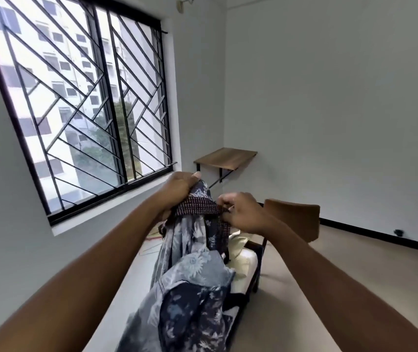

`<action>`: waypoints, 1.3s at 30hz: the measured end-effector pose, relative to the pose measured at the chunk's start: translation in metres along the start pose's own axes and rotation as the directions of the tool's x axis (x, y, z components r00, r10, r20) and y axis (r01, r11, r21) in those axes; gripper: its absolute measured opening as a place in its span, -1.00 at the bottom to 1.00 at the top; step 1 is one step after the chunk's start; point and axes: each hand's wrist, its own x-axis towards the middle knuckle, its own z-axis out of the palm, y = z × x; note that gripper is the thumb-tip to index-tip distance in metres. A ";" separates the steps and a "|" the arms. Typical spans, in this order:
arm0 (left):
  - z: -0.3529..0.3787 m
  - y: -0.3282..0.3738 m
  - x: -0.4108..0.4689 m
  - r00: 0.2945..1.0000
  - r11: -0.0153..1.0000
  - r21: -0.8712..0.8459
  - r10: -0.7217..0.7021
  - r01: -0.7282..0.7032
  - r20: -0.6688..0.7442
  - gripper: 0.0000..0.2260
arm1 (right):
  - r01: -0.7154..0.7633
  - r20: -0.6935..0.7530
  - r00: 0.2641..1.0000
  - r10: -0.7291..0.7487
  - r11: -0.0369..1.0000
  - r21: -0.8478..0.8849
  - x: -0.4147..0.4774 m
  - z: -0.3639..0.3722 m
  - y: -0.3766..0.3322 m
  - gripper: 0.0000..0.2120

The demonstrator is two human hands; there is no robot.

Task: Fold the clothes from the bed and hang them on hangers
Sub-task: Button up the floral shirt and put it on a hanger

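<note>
A long blue-grey floral garment (190, 270) hangs from my raised hands down toward the bottom of the view. Its top edge carries a dark maroon patterned band (197, 209). My left hand (180, 191) grips the left end of that band with bunched cloth under the fingers. My right hand (243, 212) pinches the band's right end, fingers curled. Behind the cloth lies the bed (243, 260) with a pale sheet, mostly hidden by the garment. No hanger is plainly visible.
A large barred window (75, 97) fills the left wall. A small wooden wall shelf (225, 158) sits in the corner. A brown chair back (296, 219) stands right of my right hand. Beige floor (355, 262) spreads to the right, with a hook (183, 5) high up.
</note>
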 end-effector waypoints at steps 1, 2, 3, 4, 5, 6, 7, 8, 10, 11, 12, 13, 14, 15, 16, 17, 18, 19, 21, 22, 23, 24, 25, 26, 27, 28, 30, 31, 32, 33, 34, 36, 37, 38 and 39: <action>-0.005 0.003 -0.003 0.999 0.999 0.052 -0.003 0.000 0.054 -0.56 | -0.010 -0.074 0.997 0.011 1.000 0.018 0.001 -0.001 0.003 -0.90; -0.010 0.004 -0.006 0.996 0.985 0.171 0.010 -0.025 0.088 -0.42 | -0.031 -0.150 0.988 0.041 0.997 0.066 0.002 -0.004 0.004 -0.91; -0.013 0.005 -0.011 0.994 0.932 0.357 0.032 -0.066 0.101 -0.26 | -0.041 -0.215 0.974 0.069 0.990 0.132 0.004 -0.009 0.002 -0.87; -0.015 0.004 -0.014 0.994 0.806 0.583 0.060 -0.102 0.092 -0.14 | -0.033 -0.267 0.960 0.081 0.983 0.179 0.004 -0.015 -0.003 -0.84; -0.017 0.000 -0.014 0.989 0.641 0.755 0.128 -0.142 0.077 -0.14 | -0.019 -0.295 0.952 0.078 0.980 0.199 0.006 -0.019 -0.011 -0.82; -0.017 -0.002 -0.014 0.975 0.522 0.835 0.213 -0.174 0.071 -0.24 | -0.003 -0.301 0.951 0.062 0.981 0.192 0.010 -0.024 -0.019 -0.81; -0.016 0.001 -0.015 0.951 0.477 0.853 0.302 -0.212 0.068 -0.38 | 0.012 -0.299 0.953 0.046 0.982 0.191 0.015 -0.027 -0.027 -0.80; -0.017 0.003 -0.014 0.922 0.495 0.832 0.383 -0.249 0.048 -0.51 | 0.035 -0.305 0.952 0.029 0.979 0.202 0.020 -0.028 -0.032 -0.80; -0.018 0.008 -0.013 0.862 0.593 0.748 0.504 -0.300 -0.054 -0.71 | 0.102 -0.372 0.928 0.003 0.960 0.261 0.028 -0.030 -0.041 -0.81; -0.018 0.009 -0.012 0.834 0.613 0.723 0.544 -0.318 -0.094 -0.76 | 0.137 -0.417 0.909 -0.005 0.948 0.286 0.030 -0.028 -0.045 -0.82; -0.019 0.009 -0.012 0.816 0.612 0.721 0.567 -0.326 -0.113 -0.78 | 0.169 -0.456 0.890 -0.015 0.940 0.298 0.029 -0.024 -0.048 -0.84; -0.020 0.008 -0.012 0.810 0.610 0.724 0.573 -0.323 -0.121 -0.78 | 0.182 -0.470 0.882 -0.024 0.938 0.295 0.029 -0.018 -0.047 -0.86; -0.022 0.006 -0.010 0.816 0.622 0.719 0.562 -0.309 -0.135 -0.76 | 0.168 -0.433 0.901 -0.027 0.942 0.290 0.029 -0.011 -0.042 -0.90; -0.025 0.006 -0.010 0.827 0.643 0.707 0.542 -0.295 -0.148 -0.73 | 0.114 -0.317 0.948 -0.019 0.952 0.285 0.027 -0.005 -0.037 -0.91; -0.029 0.007 -0.009 0.840 0.663 0.692 0.520 -0.284 -0.154 -0.69 | 0.038 -0.128 0.992 -0.003 0.963 0.269 0.026 -0.001 -0.030 -0.87; -0.032 0.008 -0.008 0.859 0.672 0.687 0.494 -0.278 -0.136 -0.67 | -0.031 0.086 0.996 0.012 0.973 0.227 0.025 0.000 -0.023 -0.81; -0.035 0.009 -0.008 0.883 0.661 0.698 0.460 -0.275 -0.087 -0.66 | -0.079 0.257 0.966 0.032 0.982 0.174 0.024 -0.003 -0.018 -0.70; -0.036 0.011 -0.008 0.910 0.642 0.715 0.414 -0.278 -0.017 -0.65 | -0.094 0.360 0.932 0.039 0.986 0.137 0.023 -0.010 -0.015 -0.63; -0.041 0.015 -0.007 0.945 0.617 0.736 0.313 -0.280 0.098 -0.65 | -0.052 0.368 0.930 0.007 0.992 0.112 0.024 -0.030 -0.015 -0.58; -0.044 0.018 -0.007 0.949 0.617 0.736 0.294 -0.280 0.114 -0.67 | -0.013 0.288 0.957 -0.029 0.990 0.141 0.024 -0.042 -0.021 -0.57; -0.047 0.022 -0.005 0.946 0.626 0.728 0.307 -0.281 0.101 -0.71 | 0.034 0.164 0.984 -0.066 0.982 0.188 0.026 -0.054 -0.025 -0.59; -0.050 0.024 -0.004 0.935 0.637 0.716 0.348 -0.285 0.063 -0.79 | 0.092 0.011 0.995 -0.096 0.971 0.219 0.027 -0.067 -0.030 -0.63; -0.051 0.027 -0.003 0.916 0.649 0.700 0.402 -0.297 0.016 -0.87 | 0.152 -0.152 0.981 -0.121 0.966 0.210 0.028 -0.079 -0.035 -0.67; -0.050 0.027 -0.002 0.895 0.655 0.693 0.445 -0.302 -0.031 -0.92 | 0.203 -0.284 0.947 -0.151 0.965 0.163 0.028 -0.090 -0.038 -0.67; -0.047 0.025 -0.002 0.878 0.639 0.706 0.476 -0.305 -0.052 -0.93 | 0.241 -0.363 0.913 -0.185 0.964 0.113 0.027 -0.098 -0.038 -0.65; -0.043 0.021 -0.002 0.872 0.613 0.731 0.487 -0.299 -0.052 -0.93 | 0.258 -0.391 0.896 -0.209 0.963 0.075 0.025 -0.100 -0.035 -0.62; -0.040 0.007 -0.001 0.894 0.602 0.751 0.447 -0.271 -0.035 -0.91 | 0.234 -0.337 0.916 -0.215 0.972 0.015 0.019 -0.090 -0.022 -0.60; -0.042 0.000 -0.002 0.914 0.623 0.740 0.405 -0.253 -0.029 -0.89 | 0.172 -0.227 0.959 -0.169 0.985 -0.007 0.015 -0.078 -0.009 -0.64; -0.044 -0.006 -0.004 0.934 0.641 0.730 0.356 -0.238 -0.008 -0.83 | 0.077 -0.042 0.996 -0.080 0.995 -0.070 0.009 -0.064 0.005 -0.68; -0.045 -0.008 -0.006 0.949 0.644 0.723 0.312 -0.250 0.050 -0.75 | -0.023 0.199 0.978 0.060 0.983 -0.184 0.001 -0.050 0.018 -0.70; -0.044 -0.009 -0.009 0.951 0.626 0.724 0.272 -0.290 0.145 -0.69 | -0.095 0.431 0.872 0.232 0.944 -0.316 -0.006 -0.039 0.028 -0.70; -0.038 -0.004 -0.014 0.929 0.584 0.724 0.191 -0.366 0.316 -0.69 | -0.130 0.626 0.651 0.430 0.875 -0.466 -0.012 -0.032 0.042 -0.71; -0.036 -0.001 -0.015 0.928 0.573 0.733 0.170 -0.367 0.332 -0.70 | -0.135 0.606 0.654 0.453 0.858 -0.495 -0.011 -0.036 0.042 -0.74; -0.036 0.001 -0.013 0.935 0.574 0.739 0.184 -0.353 0.303 -0.70 | -0.148 0.494 0.751 0.439 0.841 -0.521 -0.008 -0.042 0.043 -0.81; -0.036 0.002 -0.010 0.945 0.575 0.750 0.220 -0.327 0.243 -0.70 | -0.179 0.272 0.885 0.377 0.817 -0.549 -0.004 -0.048 0.044 -0.86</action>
